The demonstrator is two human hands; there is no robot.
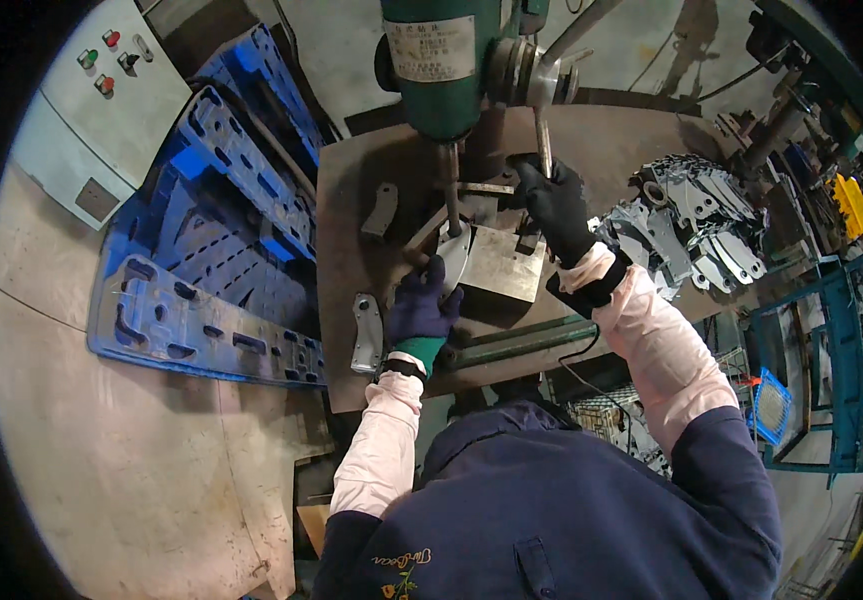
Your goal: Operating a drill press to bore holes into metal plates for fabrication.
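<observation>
The green drill press (441, 112) stands at the far side of a brown metal table (351, 165), its spindle (451, 180) pointing down. Directly below it, a flat grey metal plate (454, 258) lies against a square steel block (507, 262). My left hand (423, 306), in a dark glove with a green cuff, is closed on the plate's near end; its fingertips are partly hidden. In a black glove, my right hand (557, 203) wraps round the press's feed lever (542, 138). Whether the tool tip touches the plate, I cannot tell.
Two loose metal plates lie left of the press, one farther (379, 210) and one nearer (366, 335). A heap of similar plates (691, 225) sits on the right. Blue plastic pallets (213, 335) and a control cabinet (116, 95) stand left; a teal metal rack (829, 285) stands right.
</observation>
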